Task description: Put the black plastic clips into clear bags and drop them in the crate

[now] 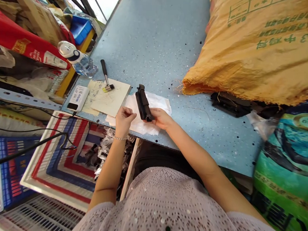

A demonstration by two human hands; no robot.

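The right hand [161, 118] holds a black part [143, 104]

The black part [144, 104] looks like matt plastic, the worktop [151, 44] smooth, the sack [255, 58] woven plastic

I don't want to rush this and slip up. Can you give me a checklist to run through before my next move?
1. Black part held by the right hand: ok.
2. Left hand off the part: ok, a small gap shows.
3. Left fingertips free of small pieces: cannot tell.
4. Hammer out of the hands' way: ok, its head is on the papers.
5. Dark pieces by the orange sack fully uncovered: not ok, the sack partly overlaps them.
6. Part free of flaws: cannot tell, too little detail.
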